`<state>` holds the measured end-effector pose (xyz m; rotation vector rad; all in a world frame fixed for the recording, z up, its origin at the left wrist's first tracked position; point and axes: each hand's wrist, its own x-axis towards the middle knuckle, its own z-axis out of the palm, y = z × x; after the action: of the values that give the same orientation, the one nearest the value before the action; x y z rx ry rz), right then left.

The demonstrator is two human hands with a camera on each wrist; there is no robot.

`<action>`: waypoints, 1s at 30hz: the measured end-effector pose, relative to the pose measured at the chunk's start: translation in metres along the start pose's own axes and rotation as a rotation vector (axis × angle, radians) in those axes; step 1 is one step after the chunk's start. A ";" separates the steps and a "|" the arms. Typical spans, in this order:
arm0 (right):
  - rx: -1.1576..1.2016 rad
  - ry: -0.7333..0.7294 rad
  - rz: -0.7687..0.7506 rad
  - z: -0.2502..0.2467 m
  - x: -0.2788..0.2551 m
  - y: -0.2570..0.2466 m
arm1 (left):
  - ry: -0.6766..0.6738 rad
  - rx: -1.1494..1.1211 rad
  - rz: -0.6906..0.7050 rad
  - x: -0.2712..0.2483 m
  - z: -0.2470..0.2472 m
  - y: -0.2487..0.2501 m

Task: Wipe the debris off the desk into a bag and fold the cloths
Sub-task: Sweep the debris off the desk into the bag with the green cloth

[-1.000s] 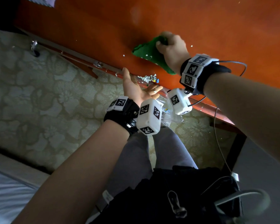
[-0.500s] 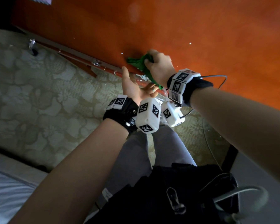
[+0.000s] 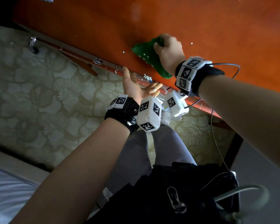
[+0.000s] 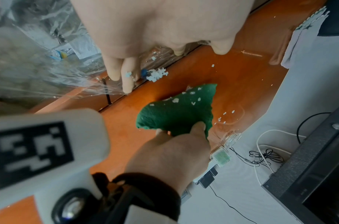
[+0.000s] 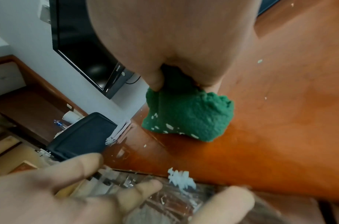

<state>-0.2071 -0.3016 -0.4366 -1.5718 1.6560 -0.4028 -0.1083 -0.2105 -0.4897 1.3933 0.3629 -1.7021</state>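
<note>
My right hand [image 3: 168, 49] grips a bunched green cloth [image 3: 145, 55] on the orange desk [image 3: 217, 29], a short way in from the front edge. White bits cling to the cloth [image 4: 176, 112] [image 5: 188, 119]. A small pile of white debris [image 3: 147, 77] [image 4: 157, 75] sits right at the desk edge. My left hand [image 3: 136, 88] is palm up against that edge, its fingers [image 4: 126, 78] straight, and it supports a clear plastic bag [image 4: 40, 60] [image 3: 166, 117] that hangs below. Loose white flecks [image 4: 225, 116] lie beyond the cloth.
At the desk's far end stand a black tray [image 5: 78, 136] and folded pale cloths [image 4: 303, 34]. A dark TV [image 5: 84, 45] is on the wall. A clear adapter with cables [image 4: 220, 156] lies behind the desk. Patterned carpet [image 3: 39, 94] is below.
Half a second ago my right hand had swept the cloth to the desk edge beside my left hand; now it is back out on the desk. The left hand stayed put.
</note>
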 end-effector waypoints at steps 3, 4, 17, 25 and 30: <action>-0.138 0.003 -0.036 -0.001 0.003 -0.002 | -0.029 -0.027 -0.002 0.002 0.001 -0.002; -0.181 -0.026 -0.046 0.002 0.000 -0.002 | -0.031 -0.026 -0.004 0.001 0.000 -0.002; 0.033 -0.127 0.043 0.012 -0.006 0.002 | -0.054 -0.184 0.014 0.002 -0.006 -0.004; -0.148 -0.067 0.008 0.005 0.003 -0.005 | -0.048 -0.182 -0.024 -0.005 -0.002 -0.001; -0.142 -0.264 -0.036 0.028 -0.017 -0.004 | -0.069 -0.201 0.002 0.004 -0.007 -0.003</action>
<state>-0.1858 -0.2781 -0.4453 -1.6807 1.4804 -0.0911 -0.1060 -0.2059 -0.4965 1.1853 0.4799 -1.6586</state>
